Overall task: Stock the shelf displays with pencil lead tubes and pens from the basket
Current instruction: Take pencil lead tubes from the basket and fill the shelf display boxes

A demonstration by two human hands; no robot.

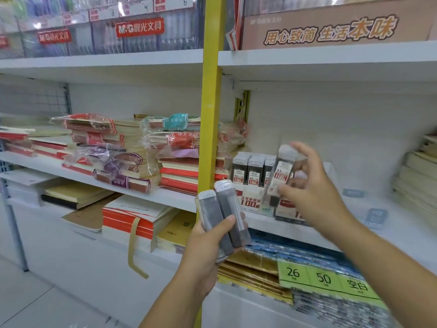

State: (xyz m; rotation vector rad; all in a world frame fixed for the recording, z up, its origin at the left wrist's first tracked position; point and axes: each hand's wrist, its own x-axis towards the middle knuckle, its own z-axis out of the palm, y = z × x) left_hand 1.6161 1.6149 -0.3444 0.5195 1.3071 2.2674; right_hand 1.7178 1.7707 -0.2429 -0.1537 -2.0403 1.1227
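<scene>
In the head view, one pencil lead tube (281, 176) is pinched in the right hand (314, 185), fingers curled at its capped upper end and thumb at its side. The tube is held tilted, cap up and slightly to the right, foot pointing down and left towards the display box (257, 205) that stands on the white shelf (369, 202), just right of the yellow upright (210, 114). The foot is seen over the box's right front part. Rows of stocked tubes (250, 169) stand upright in the box, to the left of and behind the held one; whether a free slot lies directly under the foot cannot be told, since it is hidden by the hand and blur.

A bundle of spare tubes (227, 214) is gripped in the left hand (208, 242), lower and left of the box, long axes leaning up and left. The right hand is judged the nearer to the box; the tube would need to be brought upright before it is lowered in. No basket is seen.
</scene>
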